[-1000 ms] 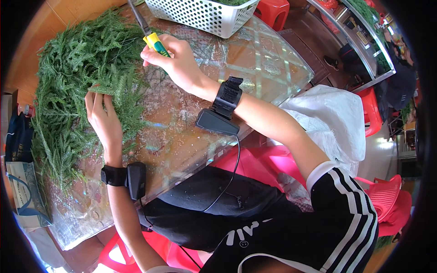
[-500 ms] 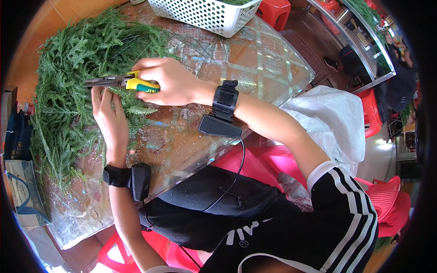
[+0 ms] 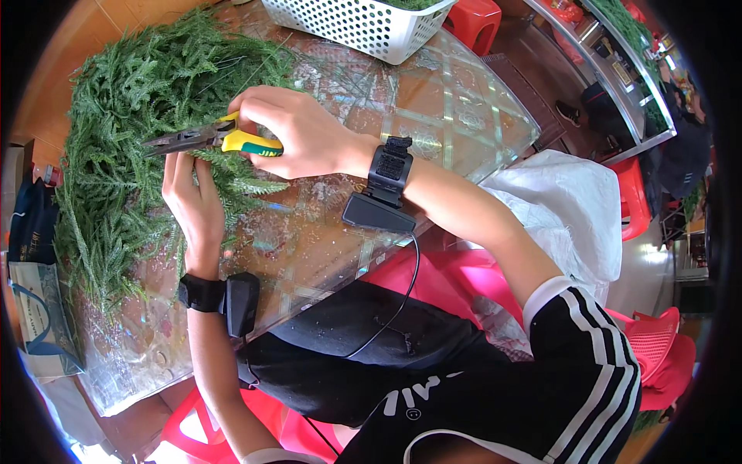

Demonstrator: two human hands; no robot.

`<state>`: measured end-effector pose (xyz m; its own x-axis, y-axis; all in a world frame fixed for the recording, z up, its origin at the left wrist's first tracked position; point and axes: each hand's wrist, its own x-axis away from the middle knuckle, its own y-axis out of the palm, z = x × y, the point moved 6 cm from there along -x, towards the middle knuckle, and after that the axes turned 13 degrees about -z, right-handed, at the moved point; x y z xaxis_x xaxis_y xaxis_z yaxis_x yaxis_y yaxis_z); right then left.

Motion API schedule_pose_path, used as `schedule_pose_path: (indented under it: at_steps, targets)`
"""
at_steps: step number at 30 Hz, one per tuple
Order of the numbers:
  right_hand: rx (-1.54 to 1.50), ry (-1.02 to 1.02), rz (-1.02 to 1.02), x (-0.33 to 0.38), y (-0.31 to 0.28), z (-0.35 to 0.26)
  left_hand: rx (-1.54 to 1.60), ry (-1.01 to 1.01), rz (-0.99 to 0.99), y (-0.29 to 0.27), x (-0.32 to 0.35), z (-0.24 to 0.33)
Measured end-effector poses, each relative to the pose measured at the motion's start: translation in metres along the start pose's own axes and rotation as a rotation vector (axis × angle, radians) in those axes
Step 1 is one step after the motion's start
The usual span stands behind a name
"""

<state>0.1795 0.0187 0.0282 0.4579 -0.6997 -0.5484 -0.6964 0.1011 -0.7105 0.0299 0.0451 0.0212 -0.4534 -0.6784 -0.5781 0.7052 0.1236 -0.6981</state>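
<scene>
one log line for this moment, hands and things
right hand: grips yellow-and-green pliers | left hand: beside pliers' metal nose, grasp unclear | greenery: heaped on table | white basket: far side

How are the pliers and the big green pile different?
The pliers have yellow and green handles; the pile of sprigs is feathery green. The pliers are small; the pile is much bigger. The right hand holds the pliers; the pile lies on the table. Both show green.

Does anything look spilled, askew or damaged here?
Yes, small pale flecks are scattered over the tabletop beside the pile of green sprigs; they look like spilled debris, though I can't tell what they are. Nothing else clearly stands out.
</scene>
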Motion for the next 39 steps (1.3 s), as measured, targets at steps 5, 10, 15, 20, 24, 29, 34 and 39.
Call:
schedule_pose_path:
  at_steps: [5, 10, 15, 20, 24, 29, 34, 39]
  targets:
    - [-0.039, -0.015, 0.079, 0.000, -0.002, 0.001, 0.011, -0.017, 0.021, -0.003, 0.002, 0.000]
    - [0.058, -0.057, 0.063, 0.001, -0.004, 0.000, 0.014, 0.030, 0.046, -0.004, 0.003, 0.000]
    - [0.134, -0.098, 0.073, 0.000, -0.007, -0.006, -0.033, 0.076, 0.077, -0.007, 0.006, 0.003]
    - [0.286, -0.122, 0.126, 0.003, -0.012, -0.013, 0.015, 0.078, 0.084, -0.007, 0.008, 0.006]
    - [0.266, -0.121, 0.129, 0.004, -0.009, -0.010, 0.021, 0.105, 0.089, -0.007, 0.008, 0.008]
    - [0.233, -0.105, 0.118, 0.004, -0.007, -0.009, 0.036, 0.112, 0.065, -0.009, 0.008, 0.011]
    - [0.272, -0.191, 0.166, 0.002, -0.012, -0.014, 0.010, 0.140, 0.068, -0.011, 0.008, 0.014]
    - [0.274, -0.245, 0.174, 0.002, -0.016, -0.021, 0.033, 0.147, 0.102, -0.012, 0.010, 0.010]
